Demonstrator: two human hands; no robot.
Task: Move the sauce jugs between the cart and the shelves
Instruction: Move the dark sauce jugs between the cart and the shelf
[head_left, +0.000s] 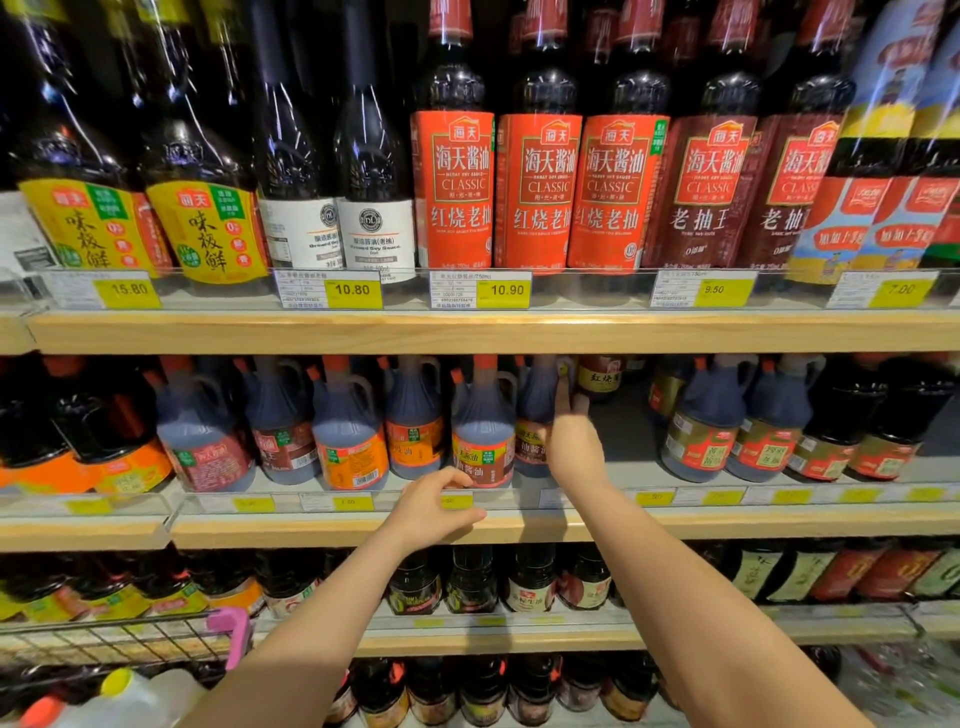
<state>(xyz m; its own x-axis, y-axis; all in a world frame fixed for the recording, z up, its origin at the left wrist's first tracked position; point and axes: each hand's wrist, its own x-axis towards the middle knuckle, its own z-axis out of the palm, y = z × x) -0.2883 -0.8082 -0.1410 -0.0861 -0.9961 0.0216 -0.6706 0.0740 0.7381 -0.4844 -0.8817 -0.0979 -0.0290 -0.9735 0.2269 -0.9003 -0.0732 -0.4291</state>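
Dark brown sauce fills the sauce jug (535, 415) that the right hand (571, 436) touches on the middle shelf (727, 522). This jug stands straight up, with its long side going up and down, its red cap at the top and its yellow label facing out. Its handle is near the top on the right, where the hand reaches. The right hand's fingers are mostly straight and point up along the jug's right side; I cannot tell if any finger hooks the handle. Just to the left stands another sauce jug (483, 426) with an orange and green label, also upright. The left hand (431, 506) is low in front of that jug, at the shelf's front edge. Its fingers are loosely curled and its thumb sticks out, and it holds nothing. More jugs stand in a row on both sides, with a gap on the shelf just right of the right hand. Tall soy sauce bottles (540, 192) with red labels fill the shelf above. A wire cart (119, 642) with a pink handle shows at the bottom left.
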